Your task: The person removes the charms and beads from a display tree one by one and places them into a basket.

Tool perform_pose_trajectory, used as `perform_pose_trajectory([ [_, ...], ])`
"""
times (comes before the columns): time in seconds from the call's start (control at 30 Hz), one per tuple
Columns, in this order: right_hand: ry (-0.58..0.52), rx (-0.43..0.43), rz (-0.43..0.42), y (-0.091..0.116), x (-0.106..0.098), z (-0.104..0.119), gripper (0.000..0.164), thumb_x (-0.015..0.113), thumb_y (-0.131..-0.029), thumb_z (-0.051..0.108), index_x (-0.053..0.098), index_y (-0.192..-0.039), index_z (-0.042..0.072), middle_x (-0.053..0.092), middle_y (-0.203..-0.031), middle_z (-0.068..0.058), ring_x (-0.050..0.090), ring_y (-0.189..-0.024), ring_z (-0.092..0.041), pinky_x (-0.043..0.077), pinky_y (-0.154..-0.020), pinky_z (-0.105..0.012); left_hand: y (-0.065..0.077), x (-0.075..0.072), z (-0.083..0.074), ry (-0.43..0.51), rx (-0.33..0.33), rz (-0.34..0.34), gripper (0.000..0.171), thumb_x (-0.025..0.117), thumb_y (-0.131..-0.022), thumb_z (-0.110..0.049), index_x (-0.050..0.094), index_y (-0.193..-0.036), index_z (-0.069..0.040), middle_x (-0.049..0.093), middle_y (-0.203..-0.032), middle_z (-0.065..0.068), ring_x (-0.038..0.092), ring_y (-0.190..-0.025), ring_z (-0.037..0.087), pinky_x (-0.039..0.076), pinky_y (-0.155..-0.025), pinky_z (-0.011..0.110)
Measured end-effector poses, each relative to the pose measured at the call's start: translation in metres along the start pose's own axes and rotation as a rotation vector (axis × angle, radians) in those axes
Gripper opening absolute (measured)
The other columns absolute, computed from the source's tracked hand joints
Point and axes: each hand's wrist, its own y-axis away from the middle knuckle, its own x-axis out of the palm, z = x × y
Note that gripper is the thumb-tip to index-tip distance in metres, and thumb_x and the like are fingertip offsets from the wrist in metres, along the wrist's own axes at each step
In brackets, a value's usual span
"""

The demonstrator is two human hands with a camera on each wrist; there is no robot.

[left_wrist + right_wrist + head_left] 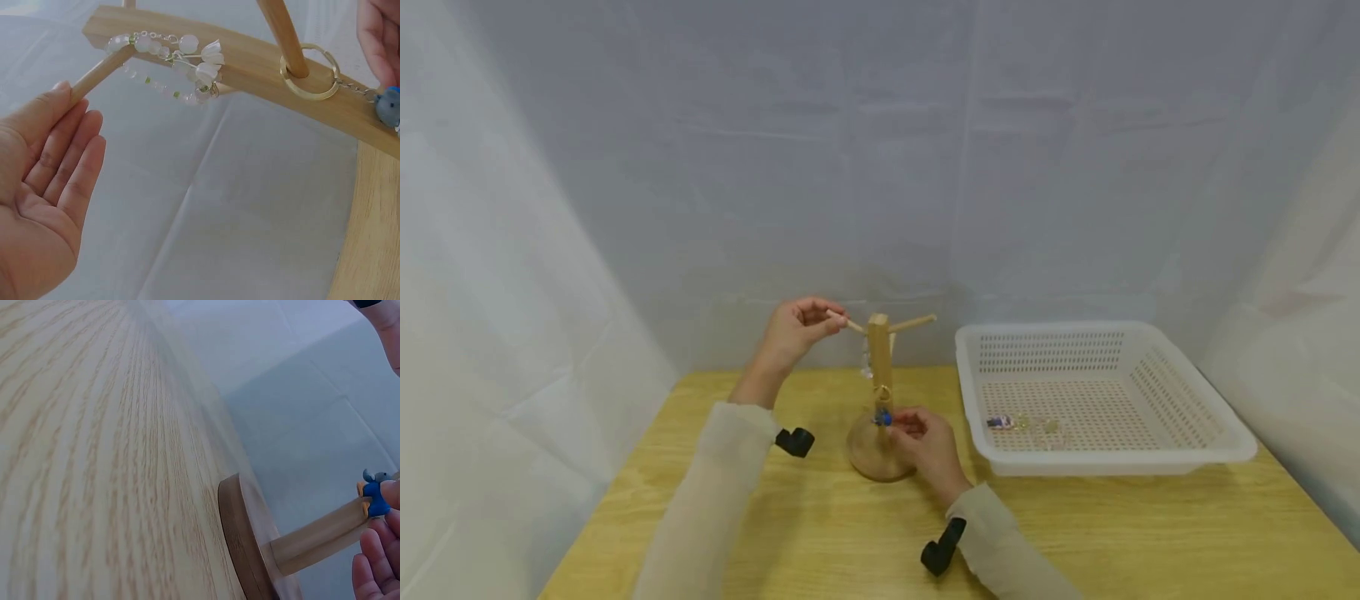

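A wooden stand (pixel 881 358) with a round base and several slanting pegs stands upright on the table. My left hand (pixel 792 335) pinches the tip of its upper left peg (pixel 100 74) between thumb and fingers. From that peg hangs a pale beaded bracelet (pixel 150 47) with white flower charms. Lower down, a keychain (pixel 377 499) with a small blue and grey animal figure hangs by its gold ring (pixel 310 94), which loops around another peg. My right hand (pixel 931 447) holds the figure between thumb and fingers, close beside the post.
To the right stands a white perforated plastic basket (pixel 1120 467), with a few small trinkets (pixel 1018 423) lying near its left side. The wooden table (pixel 820 533) carries everything, and pale cloth (pixel 880 167) hangs behind and at both sides.
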Motion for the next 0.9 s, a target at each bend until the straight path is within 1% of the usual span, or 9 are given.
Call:
perform_pose_trajectory([
  [0.13,-0.019,0.012,-0.012,-0.002,0.001,0.0,0.023,0.071,-0.079,-0.006,0.063,-0.098,-0.013,0.065,-0.089,-0.024,0.062,-0.078,-0.025,0.051,-0.067,-0.018,0.004,0.004,0.0,0.006,0.017,-0.036,0.018,0.073,-0.084,-0.02,0.068,-0.095,-0.006,0.068,-0.084,-0.007,0.064,-0.083,0.011,0.052,-0.085,0.03],
  [0.27,0.01,0.002,-0.042,-0.001,0.004,0.001,0.021,0.072,-0.077,-0.006,0.062,-0.095,-0.012,0.066,-0.086,-0.023,0.062,-0.076,-0.024,0.051,-0.066,-0.018,0.008,0.008,0.0,0.007,0.041,-0.072,0.018,0.074,-0.083,-0.017,0.069,-0.094,-0.003,0.068,-0.081,-0.008,0.064,-0.078,0.01,0.053,-0.079,0.025],
  [0.37,0.046,-0.013,-0.07,-0.001,0.006,0.002,0.02,0.073,-0.077,-0.005,0.062,-0.092,-0.012,0.066,-0.084,-0.022,0.061,-0.074,-0.021,0.051,-0.065,-0.018,0.011,0.01,0.0,0.012,0.052,-0.088,0.02,0.073,-0.083,-0.015,0.067,-0.095,0.0,0.068,-0.081,-0.008,0.064,-0.077,0.01,0.053,-0.078,0.024],
  [0.43,0.055,-0.013,-0.086,0.0,0.008,0.003,0.02,0.074,-0.077,-0.004,0.062,-0.091,-0.011,0.066,-0.085,-0.023,0.061,-0.073,-0.021,0.051,-0.064,-0.018,0.014,0.011,-0.001,0.006,0.052,-0.098,0.021,0.074,-0.083,-0.017,0.067,-0.095,0.0,0.068,-0.082,-0.008,0.064,-0.077,0.01,0.053,-0.078,0.024],
  [0.67,0.053,-0.003,-0.132,0.001,0.012,0.004,0.019,0.073,-0.077,-0.005,0.061,-0.09,-0.011,0.065,-0.086,-0.024,0.059,-0.071,-0.016,0.05,-0.063,-0.018,0.018,0.014,-0.001,-0.007,0.048,-0.112,0.025,0.073,-0.084,-0.02,0.067,-0.098,0.0,0.067,-0.085,-0.005,0.064,-0.079,0.011,0.053,-0.077,0.025],
  [0.83,0.054,0.004,-0.145,0.001,0.013,0.002,0.019,0.074,-0.076,-0.005,0.061,-0.09,-0.01,0.065,-0.085,-0.023,0.059,-0.071,-0.016,0.05,-0.064,-0.017,0.019,0.014,-0.002,0.002,0.039,-0.12,0.024,0.072,-0.085,-0.016,0.067,-0.101,0.002,0.067,-0.084,-0.007,0.064,-0.079,0.01,0.053,-0.078,0.024],
  [0.9,0.055,-0.008,-0.148,0.0,0.014,0.0,0.019,0.074,-0.076,-0.005,0.061,-0.089,-0.011,0.065,-0.084,-0.023,0.059,-0.071,-0.016,0.05,-0.063,-0.018,0.02,0.014,-0.002,0.007,0.036,-0.123,0.024,0.071,-0.085,-0.014,0.067,-0.102,0.003,0.067,-0.083,-0.008,0.064,-0.079,0.009,0.053,-0.078,0.024],
])
